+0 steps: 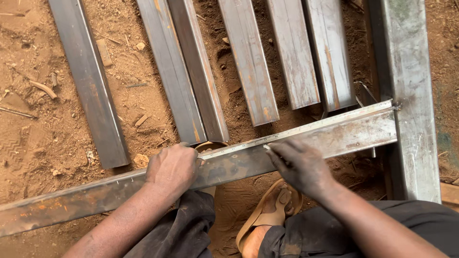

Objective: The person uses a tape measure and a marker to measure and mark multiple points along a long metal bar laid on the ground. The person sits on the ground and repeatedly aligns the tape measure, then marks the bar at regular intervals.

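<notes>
Lying on sandy ground (62, 138): steel tubes (248, 62).

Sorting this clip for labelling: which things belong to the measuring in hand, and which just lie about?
In use: long steel bar, tape measure, left hand, right hand.
Lying about: five cut steel tubes, lone tube, upright steel post, wood scraps.

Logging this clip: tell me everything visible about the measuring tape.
The measuring tape is a thin pale metal-looking blade with fine dark graduations, pulled out flat along the upper edge of the long rusty steel bar. It runs slantwise from its tan case, mostly hidden under the left hand, up to the bar's right end against the upright steel post. The right hand touches it midway with its fingertips.
</notes>
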